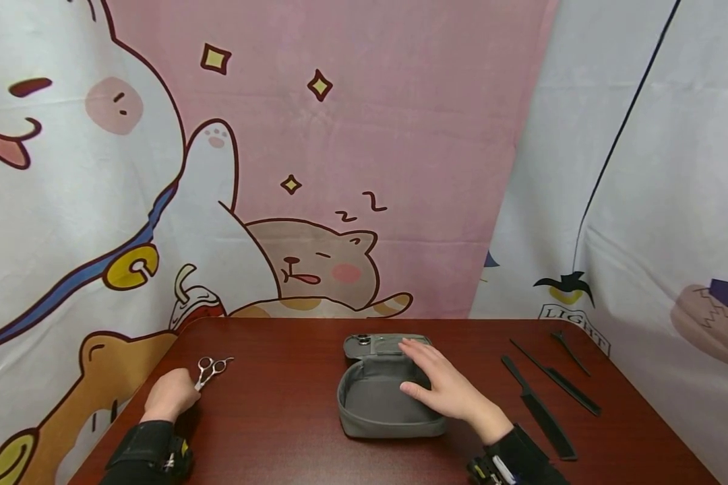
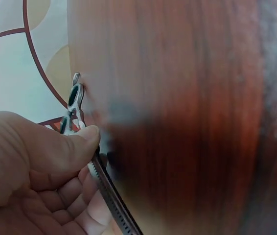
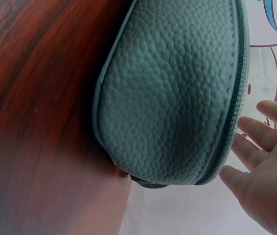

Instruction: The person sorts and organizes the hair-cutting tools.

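My left hand [image 1: 168, 394] pinches a pair of silver thinning scissors [image 1: 201, 384] between thumb and fingers, at the left side of the table. In the left wrist view the toothed blade [image 2: 113, 198] points down past the fingers, and the finger rings stick out above the thumb. A grey zip case [image 1: 393, 429] lies unzipped at the middle, its lid [image 1: 356, 350] folded back, with a small metal item [image 1: 362, 339] at the lid's pocket. Over the case's right side is my right hand [image 1: 445, 387], fingers spread and straight, with fingertips close by the zipped rim [image 3: 230, 139].
To the right on the brown table [image 1: 267, 417] lie a wide black comb [image 1: 547, 424], a narrower black tail comb [image 1: 573, 391] and a slim dark tool [image 1: 573, 353]. A printed cartoon cloth [image 1: 400, 135] hangs behind the table.
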`<act>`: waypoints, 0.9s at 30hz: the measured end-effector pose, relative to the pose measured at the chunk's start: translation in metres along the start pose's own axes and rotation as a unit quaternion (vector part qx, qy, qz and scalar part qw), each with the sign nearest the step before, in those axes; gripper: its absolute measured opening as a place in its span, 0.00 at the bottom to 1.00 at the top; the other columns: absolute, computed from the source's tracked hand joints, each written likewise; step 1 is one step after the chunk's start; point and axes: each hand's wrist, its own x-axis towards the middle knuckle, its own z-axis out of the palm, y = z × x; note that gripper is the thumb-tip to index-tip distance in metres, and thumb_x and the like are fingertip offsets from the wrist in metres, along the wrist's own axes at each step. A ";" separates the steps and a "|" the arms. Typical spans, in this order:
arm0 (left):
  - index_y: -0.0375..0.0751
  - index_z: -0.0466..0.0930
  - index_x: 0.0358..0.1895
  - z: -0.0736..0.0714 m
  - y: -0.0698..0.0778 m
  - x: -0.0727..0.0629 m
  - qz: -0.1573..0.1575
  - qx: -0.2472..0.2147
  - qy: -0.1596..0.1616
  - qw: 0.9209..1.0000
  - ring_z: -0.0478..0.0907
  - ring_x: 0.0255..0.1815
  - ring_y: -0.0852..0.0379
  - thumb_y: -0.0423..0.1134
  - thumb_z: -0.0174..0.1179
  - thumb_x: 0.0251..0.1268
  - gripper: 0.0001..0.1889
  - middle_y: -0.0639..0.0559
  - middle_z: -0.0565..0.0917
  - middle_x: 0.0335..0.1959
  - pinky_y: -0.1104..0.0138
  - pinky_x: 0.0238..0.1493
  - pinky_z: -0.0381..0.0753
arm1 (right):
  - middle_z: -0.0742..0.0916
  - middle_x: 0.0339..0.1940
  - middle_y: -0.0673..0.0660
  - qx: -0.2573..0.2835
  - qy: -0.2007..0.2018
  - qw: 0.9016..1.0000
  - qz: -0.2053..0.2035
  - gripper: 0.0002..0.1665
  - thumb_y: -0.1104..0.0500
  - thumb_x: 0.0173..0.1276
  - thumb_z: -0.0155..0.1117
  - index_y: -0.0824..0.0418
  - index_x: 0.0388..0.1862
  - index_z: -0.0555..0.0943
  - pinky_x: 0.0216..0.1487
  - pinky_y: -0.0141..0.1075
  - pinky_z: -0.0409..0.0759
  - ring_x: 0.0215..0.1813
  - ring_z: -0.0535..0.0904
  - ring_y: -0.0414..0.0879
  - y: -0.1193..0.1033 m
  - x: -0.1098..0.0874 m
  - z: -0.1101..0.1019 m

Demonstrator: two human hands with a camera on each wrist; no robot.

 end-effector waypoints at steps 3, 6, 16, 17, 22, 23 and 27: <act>0.38 0.74 0.20 0.000 0.002 -0.001 0.003 -0.007 0.006 1.000 0.68 0.23 0.49 0.29 0.61 0.52 0.07 0.47 0.70 0.21 0.61 0.25 0.65 | 0.68 0.74 0.63 0.003 0.003 1.000 -0.003 0.38 0.49 0.71 0.64 0.62 0.75 0.65 0.66 0.65 0.61 0.75 0.60 0.62 -0.001 0.000 0.001; 0.39 0.75 0.20 0.000 0.003 -0.001 0.000 -0.010 0.001 1.000 0.68 0.23 0.49 0.29 0.63 0.52 0.08 0.47 0.70 0.21 0.61 0.25 0.66 | 0.69 0.74 0.64 0.004 0.008 1.000 -0.007 0.38 0.49 0.71 0.64 0.63 0.74 0.66 0.65 0.65 0.61 0.75 0.60 0.62 -0.002 0.001 0.002; 0.41 0.77 0.22 0.000 0.007 -0.004 0.007 -0.010 0.000 1.000 0.70 0.25 0.51 0.32 0.65 0.49 0.06 0.50 0.73 0.21 0.61 0.24 0.67 | 0.69 0.74 0.60 0.019 0.019 1.000 -0.010 0.38 0.53 0.70 0.66 0.61 0.75 0.65 0.65 0.65 0.61 0.75 0.60 0.63 -0.010 0.005 0.004; 0.42 0.77 0.22 0.000 0.007 -0.004 0.007 -0.012 0.002 1.000 0.70 0.24 0.51 0.33 0.65 0.49 0.06 0.51 0.73 0.21 0.61 0.24 0.67 | 0.69 0.74 0.61 0.020 0.018 1.000 -0.011 0.38 0.53 0.70 0.66 0.61 0.75 0.65 0.65 0.65 0.61 0.75 0.60 0.63 -0.010 0.005 0.004; 0.44 0.75 0.21 0.002 0.015 -0.006 0.017 -0.037 0.027 0.999 0.69 0.24 0.53 0.33 0.67 0.51 0.09 0.53 0.71 0.20 0.62 0.24 0.65 | 0.67 0.75 0.62 0.026 0.015 1.000 -0.007 0.39 0.50 0.71 0.64 0.62 0.75 0.64 0.65 0.64 0.62 0.75 0.59 0.63 -0.014 0.007 0.006; 0.43 0.76 0.22 0.001 0.018 -0.007 0.021 -0.045 0.036 0.998 0.69 0.24 0.53 0.33 0.67 0.51 0.08 0.53 0.72 0.21 0.62 0.24 0.65 | 0.67 0.75 0.63 0.028 0.015 0.999 -0.005 0.39 0.49 0.72 0.64 0.62 0.75 0.64 0.65 0.64 0.62 0.75 0.59 0.63 -0.015 0.007 0.006; 0.38 0.80 0.29 0.000 0.034 -0.011 0.035 -0.088 0.072 0.993 0.72 0.26 0.51 0.34 0.69 0.55 0.06 0.51 0.78 0.24 0.61 0.25 0.68 | 0.68 0.75 0.62 0.040 0.025 0.999 -0.001 0.39 0.48 0.72 0.64 0.61 0.76 0.64 0.65 0.64 0.63 0.75 0.61 0.62 -0.019 0.007 0.006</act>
